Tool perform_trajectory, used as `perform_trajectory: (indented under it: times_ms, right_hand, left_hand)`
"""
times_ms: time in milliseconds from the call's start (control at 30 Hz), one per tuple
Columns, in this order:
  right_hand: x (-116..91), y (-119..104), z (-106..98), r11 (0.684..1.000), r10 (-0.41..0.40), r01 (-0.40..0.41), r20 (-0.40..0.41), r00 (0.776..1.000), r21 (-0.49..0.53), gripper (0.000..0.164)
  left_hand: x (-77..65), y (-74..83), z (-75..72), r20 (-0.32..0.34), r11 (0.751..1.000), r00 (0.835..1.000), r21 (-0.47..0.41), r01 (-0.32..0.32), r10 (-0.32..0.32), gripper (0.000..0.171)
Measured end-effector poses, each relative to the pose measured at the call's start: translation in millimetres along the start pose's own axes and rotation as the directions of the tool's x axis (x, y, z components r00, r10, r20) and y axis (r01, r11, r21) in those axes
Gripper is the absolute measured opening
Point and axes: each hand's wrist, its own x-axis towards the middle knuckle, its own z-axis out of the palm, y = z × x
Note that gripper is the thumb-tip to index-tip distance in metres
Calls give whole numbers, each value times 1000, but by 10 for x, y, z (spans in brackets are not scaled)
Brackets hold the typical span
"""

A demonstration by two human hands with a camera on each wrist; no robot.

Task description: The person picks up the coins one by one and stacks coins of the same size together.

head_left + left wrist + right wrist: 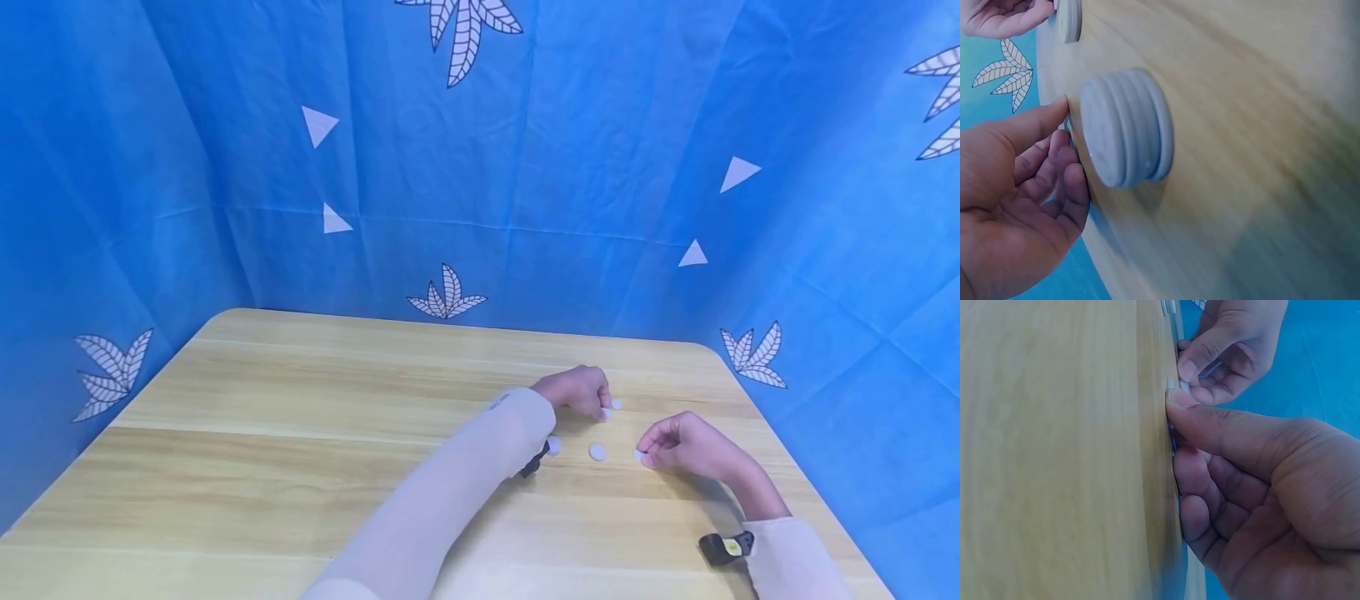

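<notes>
My left hand (581,390) reaches across the table and pinches a small white disc (606,414) at its fingertips, low over the wood. Just beyond those fingertips lies another white disc (617,404). Lower and to the right, my right hand (686,446) holds a white disc (639,456) between thumb and fingers; its thumb (1182,400) shows near the tabletop in the right wrist view. Between the hands lies a round white piece (597,452). In the left wrist view, a stack of grey discs (1125,128) stands beside my left hand (1022,181), whose fingers hide what they hold.
A further white disc (553,446) sits by the left cuff, partly covered. Near the right hand in the left wrist view is another disc stack (1070,22). The wooden table (247,467) is enclosed by blue cloth (600,125) with leaf prints.
</notes>
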Motion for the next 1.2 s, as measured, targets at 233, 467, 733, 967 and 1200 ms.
perform_trajectory:
  times_ms: [233, 467, 733, 967, 1200]
  right_hand:
    - [-5, 9, 18, 1000, -3, 3, 11, 1000, 10, 13]
    - [-14, 48, 39, 999, -4, 3, 16, 1000, 32, 15]
    - [-4, 60, 57, 999, -25, 24, 16, 1000, 21, 14]
    - [6, 56, 37, 1000, -22, 21, 12, 1000, 16, 13]
    - [-16, 51, 32, 1000, -23, 24, 11, 1000, -8, 14]
  left_hand:
    - [8, -3, 14, -3, 999, 999, 25, -36, 36, 8]
    - [-2, -25, 49, 6, 1000, 1000, -13, -6, 6, 5]
    - [-68, -41, 63, -2, 995, 1000, -103, 4, -4, 3]
    - [-173, 10, 78, 65, 993, 998, -120, -5, 13, 14]
    - [-204, 131, 144, 125, 991, 992, -135, 12, 5, 12]
